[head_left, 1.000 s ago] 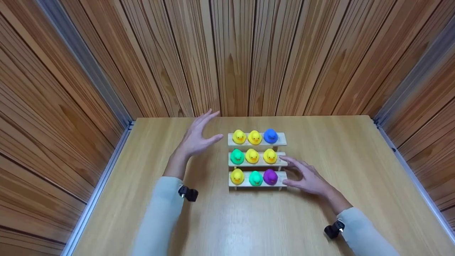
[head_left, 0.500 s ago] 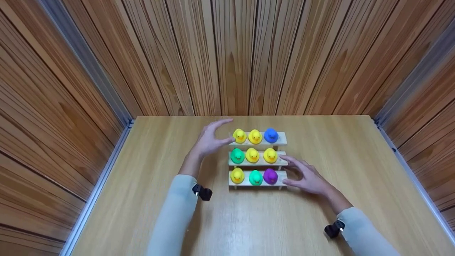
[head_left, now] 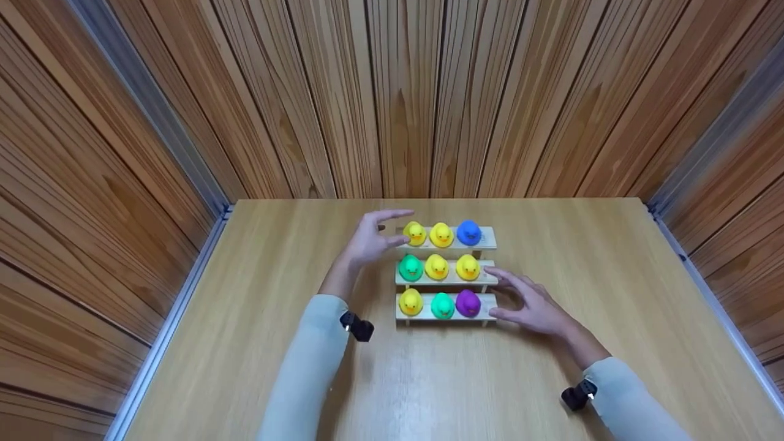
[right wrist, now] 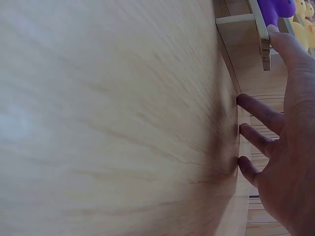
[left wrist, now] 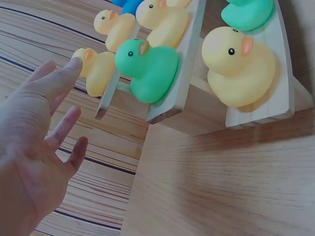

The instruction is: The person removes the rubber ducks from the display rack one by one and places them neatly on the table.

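Observation:
A three-tier wooden stand (head_left: 488, 237) carries rows of rubber ducks. My left hand (head_left: 370, 239) reaches in from the left beside the top tier. Its thumb lies at the top-left yellow duck (head_left: 415, 233), with the index finger stretched behind; whether they touch cannot be told. Below that hand sits a green duck (left wrist: 147, 69) on the middle tier. At the stand's right end is my right hand (head_left: 533, 306), holding no duck. In the right wrist view its thumb touches the bottom tier's end, close to the purple duck (right wrist: 275, 11). Other fingertips rest on the table.
On the top tier are another yellow duck (head_left: 441, 234) and a blue duck (head_left: 469, 233). The bottom tier also bears a yellow duck (head_left: 410, 302) and a teal duck (head_left: 443, 305). Wood-panelled walls (head_left: 404, 98) enclose the table (head_left: 202, 343) at the back and sides.
My left hand has moved right, up to the top-left yellow duck, and its fingers have drawn nearer the thumb. The right hand stays at the stand's right end. The ducks keep their places.

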Demonstrator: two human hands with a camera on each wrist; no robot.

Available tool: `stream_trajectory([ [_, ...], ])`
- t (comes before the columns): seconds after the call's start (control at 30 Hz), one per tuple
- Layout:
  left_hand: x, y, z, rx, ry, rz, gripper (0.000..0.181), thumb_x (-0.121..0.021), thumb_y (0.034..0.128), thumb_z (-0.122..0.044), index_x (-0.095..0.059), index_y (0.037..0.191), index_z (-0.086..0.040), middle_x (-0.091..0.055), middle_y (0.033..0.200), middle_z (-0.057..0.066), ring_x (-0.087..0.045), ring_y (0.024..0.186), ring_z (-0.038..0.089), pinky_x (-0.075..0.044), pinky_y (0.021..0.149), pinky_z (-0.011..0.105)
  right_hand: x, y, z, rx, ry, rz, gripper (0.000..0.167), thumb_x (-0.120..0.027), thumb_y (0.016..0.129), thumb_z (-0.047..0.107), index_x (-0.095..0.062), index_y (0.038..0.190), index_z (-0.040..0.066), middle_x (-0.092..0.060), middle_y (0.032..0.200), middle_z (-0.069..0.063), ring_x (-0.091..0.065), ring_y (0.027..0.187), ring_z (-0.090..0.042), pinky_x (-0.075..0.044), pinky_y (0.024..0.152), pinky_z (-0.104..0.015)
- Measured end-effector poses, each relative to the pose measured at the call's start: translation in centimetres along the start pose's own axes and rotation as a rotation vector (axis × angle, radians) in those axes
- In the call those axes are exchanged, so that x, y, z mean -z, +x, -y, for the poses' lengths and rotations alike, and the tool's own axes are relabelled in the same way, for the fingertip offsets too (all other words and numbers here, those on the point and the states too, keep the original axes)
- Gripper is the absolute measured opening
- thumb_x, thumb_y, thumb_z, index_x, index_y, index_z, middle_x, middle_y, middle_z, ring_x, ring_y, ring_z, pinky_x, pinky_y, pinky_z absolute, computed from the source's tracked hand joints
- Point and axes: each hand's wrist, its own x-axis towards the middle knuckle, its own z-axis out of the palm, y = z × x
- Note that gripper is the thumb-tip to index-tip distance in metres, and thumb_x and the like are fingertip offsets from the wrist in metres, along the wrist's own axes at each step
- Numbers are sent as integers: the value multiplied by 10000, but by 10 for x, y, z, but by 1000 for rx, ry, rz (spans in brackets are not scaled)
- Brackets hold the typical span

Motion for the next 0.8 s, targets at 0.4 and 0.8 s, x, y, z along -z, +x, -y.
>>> stream_trajectory([
  [0.4,-7,1,1,0,65,15,440,-790,1052,-97,-757,1468,-233,-673,1625,46,-505,1594,323,-367,1367,631,-1,-1,0,-11,-21,-11,852,-877,988,392,-447,1721,334,-612,1678,-149,-584,1537,-464,-360,1251,-838],
  [0.8,-15,2,5,18,57,-31,357,-808,1049,-138,-799,1399,-208,-750,1522,34,-549,1518,307,-394,1344,610,0,-2,0,-14,-2,-4,846,-872,992,373,-447,1722,319,-591,1701,-141,-596,1515,-455,-351,1246,-837],
])
